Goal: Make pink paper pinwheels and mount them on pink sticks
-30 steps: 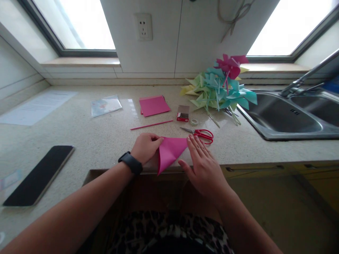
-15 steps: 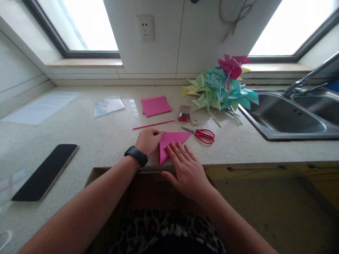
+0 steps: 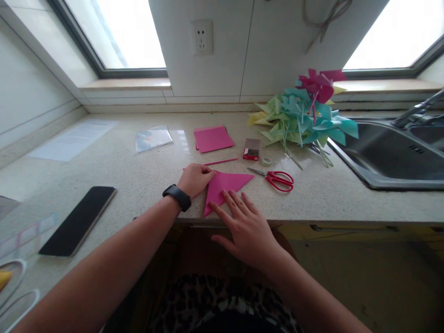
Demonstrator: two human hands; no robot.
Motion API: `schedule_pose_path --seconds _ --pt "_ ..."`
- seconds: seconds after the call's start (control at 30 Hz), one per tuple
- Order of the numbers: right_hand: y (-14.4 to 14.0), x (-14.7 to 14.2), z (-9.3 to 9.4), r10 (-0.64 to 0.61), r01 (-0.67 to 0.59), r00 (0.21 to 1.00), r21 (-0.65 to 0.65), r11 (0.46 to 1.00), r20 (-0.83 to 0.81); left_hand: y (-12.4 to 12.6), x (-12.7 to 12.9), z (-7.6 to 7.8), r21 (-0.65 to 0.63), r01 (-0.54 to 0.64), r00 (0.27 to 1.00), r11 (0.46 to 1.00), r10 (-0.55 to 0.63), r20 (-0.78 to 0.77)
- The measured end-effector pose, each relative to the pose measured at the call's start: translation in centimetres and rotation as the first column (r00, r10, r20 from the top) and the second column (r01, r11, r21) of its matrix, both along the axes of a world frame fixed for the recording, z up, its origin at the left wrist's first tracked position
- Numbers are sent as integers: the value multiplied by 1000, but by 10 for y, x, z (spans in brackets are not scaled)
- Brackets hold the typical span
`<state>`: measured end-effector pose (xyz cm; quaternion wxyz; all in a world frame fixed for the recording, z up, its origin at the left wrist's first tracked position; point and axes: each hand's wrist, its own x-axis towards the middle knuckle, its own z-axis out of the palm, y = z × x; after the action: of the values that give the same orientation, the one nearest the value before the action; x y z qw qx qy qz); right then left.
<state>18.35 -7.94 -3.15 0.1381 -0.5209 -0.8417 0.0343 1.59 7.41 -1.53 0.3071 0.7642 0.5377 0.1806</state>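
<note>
A pink sheet of paper [image 3: 225, 183], folded into a triangle, lies at the counter's front edge. My left hand [image 3: 197, 179] pinches its upper left corner between thumb and fingers. Spread flat, my right hand [image 3: 243, 222] rests its fingertips on the folded edge, the thumb held off to the side. Just right of the paper lie red-handled scissors [image 3: 279, 179], their blades pointing left. Behind my left hand is a thin pink stick [image 3: 222, 161], partly hidden by the hand. Farther back sits a stack of pink paper [image 3: 214, 139].
Beside the stack are a small red box [image 3: 251, 150] and a tape roll [image 3: 266, 161]. Paper pinwheels [image 3: 305, 115] are heaped at the back right, next to the sink [image 3: 367, 157]. A phone [image 3: 79, 219], a plastic packet [image 3: 152, 138] and a printed sheet [image 3: 76, 138] lie to the left.
The view has shifted left, so the counter things appear farther right. My right hand's fingers have spread wider, with the index finger now by the paper's lower corner. My left hand keeps its pinch.
</note>
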Motion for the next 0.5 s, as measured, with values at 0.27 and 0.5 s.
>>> schedule_pose_path --seconds 0.27,0.5 --pt "-1 2 1 35 -35 999 14 999 -10 2 -2 -11 13 18 998 1000 -19 55" --pt "1 2 1 58 -58 998 0 998 11 0 -2 -9 82 -6 992 997 -4 124"
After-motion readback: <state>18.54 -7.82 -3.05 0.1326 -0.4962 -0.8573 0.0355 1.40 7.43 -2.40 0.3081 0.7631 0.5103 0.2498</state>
